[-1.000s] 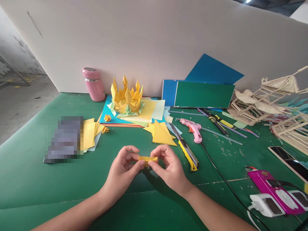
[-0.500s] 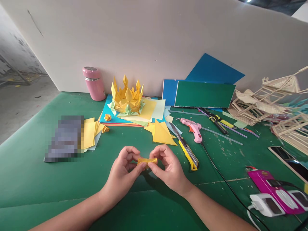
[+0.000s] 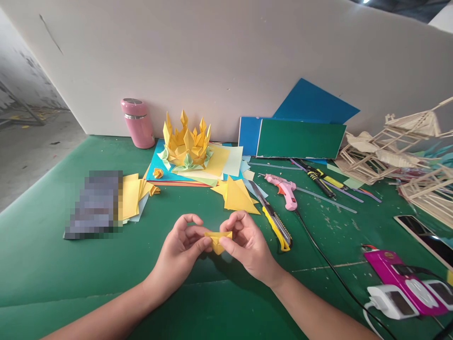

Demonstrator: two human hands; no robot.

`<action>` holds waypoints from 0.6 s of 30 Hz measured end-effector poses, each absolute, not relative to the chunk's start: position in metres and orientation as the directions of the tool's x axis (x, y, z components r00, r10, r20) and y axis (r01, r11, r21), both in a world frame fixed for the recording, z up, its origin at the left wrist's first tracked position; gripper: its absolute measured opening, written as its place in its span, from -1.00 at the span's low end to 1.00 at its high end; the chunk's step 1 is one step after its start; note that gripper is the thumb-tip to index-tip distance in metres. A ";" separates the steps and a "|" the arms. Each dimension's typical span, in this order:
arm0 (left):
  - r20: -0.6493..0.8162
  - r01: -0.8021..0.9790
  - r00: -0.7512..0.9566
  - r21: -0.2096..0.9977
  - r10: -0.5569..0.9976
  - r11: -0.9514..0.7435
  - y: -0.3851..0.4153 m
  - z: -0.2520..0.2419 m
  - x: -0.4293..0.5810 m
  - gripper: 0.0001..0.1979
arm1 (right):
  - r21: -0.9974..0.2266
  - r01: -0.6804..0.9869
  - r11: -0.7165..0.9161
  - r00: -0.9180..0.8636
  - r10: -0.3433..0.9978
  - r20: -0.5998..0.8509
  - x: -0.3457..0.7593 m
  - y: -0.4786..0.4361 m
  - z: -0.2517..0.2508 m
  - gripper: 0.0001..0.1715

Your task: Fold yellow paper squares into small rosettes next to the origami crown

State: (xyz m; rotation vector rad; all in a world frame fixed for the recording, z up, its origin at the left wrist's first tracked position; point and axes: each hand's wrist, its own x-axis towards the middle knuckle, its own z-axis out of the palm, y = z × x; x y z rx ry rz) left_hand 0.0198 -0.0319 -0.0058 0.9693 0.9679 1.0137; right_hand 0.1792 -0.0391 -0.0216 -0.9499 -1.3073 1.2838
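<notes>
A small folded piece of yellow paper (image 3: 218, 242) is held between my two hands above the green table. My left hand (image 3: 182, 248) pinches its left end between thumb and fingers. At the right end, my right hand (image 3: 249, 243) grips it with the thumb across the front. The paper has a straight upper edge and a point hanging down between the thumbs; its back is hidden by my fingers. Beyond my hands lie folded yellow paper sheets (image 3: 239, 196). To their right is a yellow utility knife (image 3: 274, 222) with its blade out.
A yellow paper crown (image 3: 187, 146) stands on coloured sheets at the back, near a pink flask (image 3: 138, 123). Rightward are a pink glue gun (image 3: 285, 189) with its cord, a magenta power strip (image 3: 406, 281), a phone (image 3: 426, 238) and a wooden stick model (image 3: 375, 151).
The yellow paper has tilted between my fingers, so its lower point now shows below the thumbs. My left thumb has shifted slightly leftward. Both hands keep their hold.
</notes>
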 end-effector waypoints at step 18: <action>-0.280 -0.081 0.314 0.944 0.907 0.320 -0.029 0.000 0.019 -0.72 | -0.579 0.446 0.682 -0.219 0.711 0.668 0.181 -0.039 -0.015 -0.77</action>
